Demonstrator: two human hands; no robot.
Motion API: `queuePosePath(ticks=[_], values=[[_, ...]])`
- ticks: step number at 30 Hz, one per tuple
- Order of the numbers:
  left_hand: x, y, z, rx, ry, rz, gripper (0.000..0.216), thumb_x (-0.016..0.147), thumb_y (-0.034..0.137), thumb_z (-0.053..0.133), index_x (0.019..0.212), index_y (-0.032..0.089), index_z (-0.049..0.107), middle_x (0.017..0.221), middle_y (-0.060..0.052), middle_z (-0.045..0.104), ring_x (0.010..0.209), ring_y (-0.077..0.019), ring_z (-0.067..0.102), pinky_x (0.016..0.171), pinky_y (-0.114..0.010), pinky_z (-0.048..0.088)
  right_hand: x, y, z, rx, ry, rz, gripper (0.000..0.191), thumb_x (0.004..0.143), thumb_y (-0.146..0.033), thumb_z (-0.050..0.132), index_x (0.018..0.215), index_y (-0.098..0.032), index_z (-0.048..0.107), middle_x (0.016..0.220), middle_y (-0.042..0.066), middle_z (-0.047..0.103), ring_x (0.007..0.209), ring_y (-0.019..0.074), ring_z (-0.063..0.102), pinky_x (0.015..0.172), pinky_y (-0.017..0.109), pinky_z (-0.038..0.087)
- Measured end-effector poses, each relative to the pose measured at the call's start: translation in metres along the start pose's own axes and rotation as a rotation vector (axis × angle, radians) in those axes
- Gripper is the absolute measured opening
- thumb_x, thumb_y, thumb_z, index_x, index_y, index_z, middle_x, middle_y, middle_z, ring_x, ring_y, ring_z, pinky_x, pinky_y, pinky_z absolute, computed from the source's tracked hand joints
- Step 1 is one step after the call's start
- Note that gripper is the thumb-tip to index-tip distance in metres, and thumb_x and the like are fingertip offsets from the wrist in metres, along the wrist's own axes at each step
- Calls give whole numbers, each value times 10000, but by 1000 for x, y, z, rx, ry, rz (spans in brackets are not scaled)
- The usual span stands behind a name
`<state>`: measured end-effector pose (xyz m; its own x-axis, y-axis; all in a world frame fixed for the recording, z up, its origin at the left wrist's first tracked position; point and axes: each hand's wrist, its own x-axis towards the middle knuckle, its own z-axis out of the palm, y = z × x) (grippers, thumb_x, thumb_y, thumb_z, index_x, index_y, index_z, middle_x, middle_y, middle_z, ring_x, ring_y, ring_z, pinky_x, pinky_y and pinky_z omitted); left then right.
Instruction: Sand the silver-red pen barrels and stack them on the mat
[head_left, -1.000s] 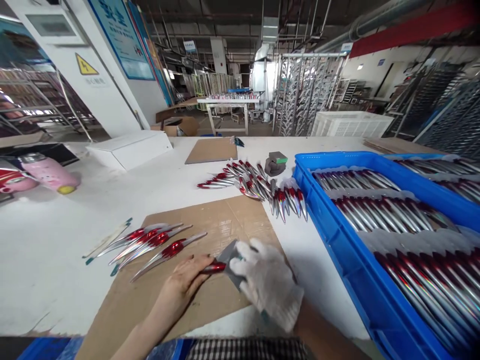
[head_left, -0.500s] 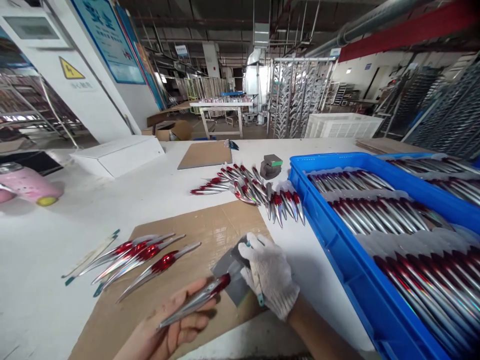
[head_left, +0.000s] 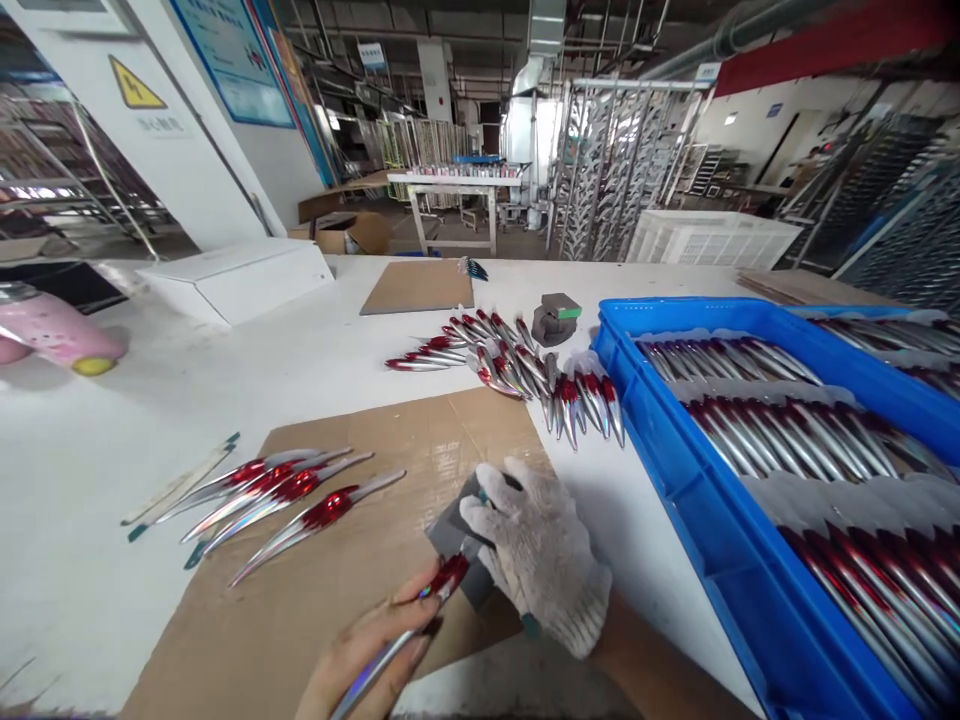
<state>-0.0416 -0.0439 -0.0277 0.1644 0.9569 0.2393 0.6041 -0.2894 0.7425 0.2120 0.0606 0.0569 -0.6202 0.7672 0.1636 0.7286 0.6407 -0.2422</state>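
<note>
My bare left hand (head_left: 382,640) is closed around a silver fishing lure with a red end (head_left: 448,578), which points up and to the right. My gloved right hand (head_left: 544,555) is closed on a thin teal-ended stick (head_left: 530,626), mostly hidden by the glove. Its fingers are close to the lure's red end; whether they touch it I cannot tell. Beneath both hands is a dark grey sheet (head_left: 446,530) on a piece of brown cardboard (head_left: 337,570). Several more red-and-silver lures (head_left: 330,507) lie on the cardboard's left side, beside thin pale sticks with teal ends (head_left: 184,485).
A pile of lures (head_left: 510,360) lies beyond the cardboard, near a grey block with a green strip (head_left: 556,318). On the right stands a blue crate (head_left: 667,500) with rows of lures. A white box (head_left: 240,280) and a pink bottle (head_left: 56,325) are at the left.
The lure in my left hand has turned, and its red end is now nearer the glove. My right hand's fingers have closed in towards it. The view has shifted slightly.
</note>
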Motion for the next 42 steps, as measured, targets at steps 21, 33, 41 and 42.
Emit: queuePosePath(ticks=[21,33,41,42], values=[[19,45,11,-388,136,-239,268,851,560,717,964,371,869,1274,-59,765,1130,-334,752,1019,-329,564,28,-10,-16,-167,-43,-126,214,880,-311,714,1089,-286,671,1360,44,563,1141,314,502,793,436,510],[42,14,9,-912,261,-686,442,658,527,892,979,226,854,1031,-72,852,1045,-296,766,913,-243,591,-11,7,2,-19,156,104,423,823,-303,712,1240,-275,645,1444,65,548,1215,311,530,923,424,496],[46,30,7,-984,312,-774,503,535,484,970,923,184,860,964,-88,860,958,-270,791,829,-200,614,-23,-12,13,-29,172,154,376,822,-268,721,1191,-327,680,1448,30,555,1258,309,501,914,408,504],[46,30,6,-980,314,-779,503,536,489,969,918,181,860,958,-89,860,936,-260,794,814,-188,612,-24,-16,16,-59,182,196,408,819,-261,720,1220,-317,672,1456,42,549,1275,317,489,954,428,494]])
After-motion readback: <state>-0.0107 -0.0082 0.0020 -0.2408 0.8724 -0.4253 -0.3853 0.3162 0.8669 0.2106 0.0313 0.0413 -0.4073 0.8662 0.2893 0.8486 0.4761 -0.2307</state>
